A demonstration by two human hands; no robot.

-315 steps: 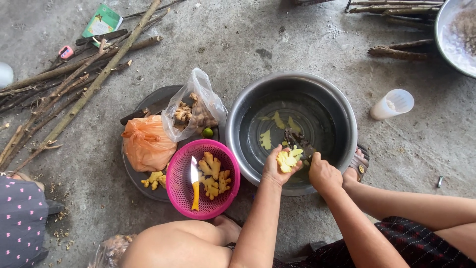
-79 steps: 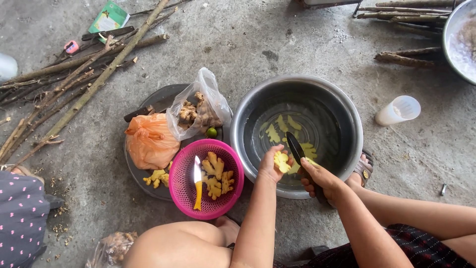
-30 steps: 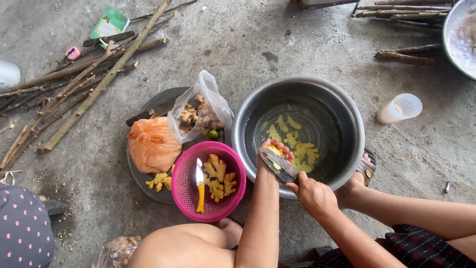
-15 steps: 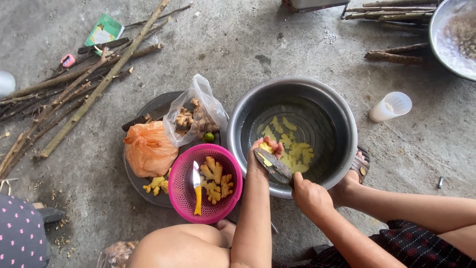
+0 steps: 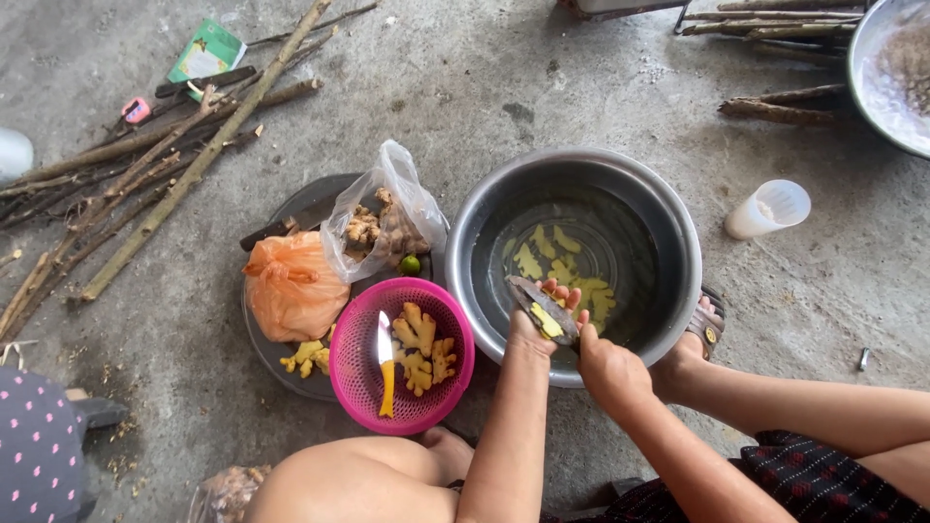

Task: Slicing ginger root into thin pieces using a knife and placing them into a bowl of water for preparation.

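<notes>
My left hand [image 5: 539, 320] holds a piece of yellow ginger over the near rim of a large steel bowl [image 5: 678, 232]. My right hand [image 5: 610, 371] grips a dark knife [image 5: 542, 306], whose blade lies flat across the ginger with a yellow slice on it. Several yellow ginger slices [image 5: 557, 261] lie in water at the bowl's bottom. To the left stands a pink basket [image 5: 360, 383] with peeled ginger pieces [image 5: 424, 347] and a small yellow-handled knife [image 5: 386, 373].
A dark round tray [image 5: 262, 349] holds an orange bag [image 5: 289, 286], a clear bag of ginger roots [image 5: 386, 218] and a lime [image 5: 411, 264]. Sticks [image 5: 184, 165] lie at left. A white cup [image 5: 770, 207] and another basin [image 5: 886, 73] sit at right.
Over ten seconds my right hand took up the knife and brought it to the ginger in my left hand. More slices have gathered in the bowl.
</notes>
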